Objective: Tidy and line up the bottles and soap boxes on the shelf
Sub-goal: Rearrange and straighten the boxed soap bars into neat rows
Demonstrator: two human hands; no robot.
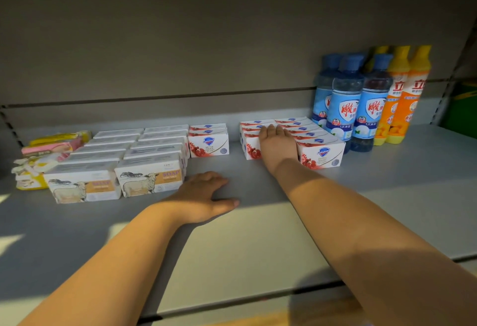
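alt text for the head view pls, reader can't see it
A person's right hand rests on a row of red-and-white soap boxes on a grey shelf, left hand flat beside sheep-print soap boxes. At the far right stand blue bottles and orange bottles.

Left hand [204,198] is seen bare; its thumb nail [235,203] is cut short and looks unpainted. Left forearm [103,261] is shown bare from the wrist down to the picture's lower left corner, lit along its top. Right hand [277,145] is seen bare; its fingers [271,129] are blurred and the nails cannot be made out. Right forearm [361,222] is shown bare to the lower right, shaded near the wrist and sunlit further back.
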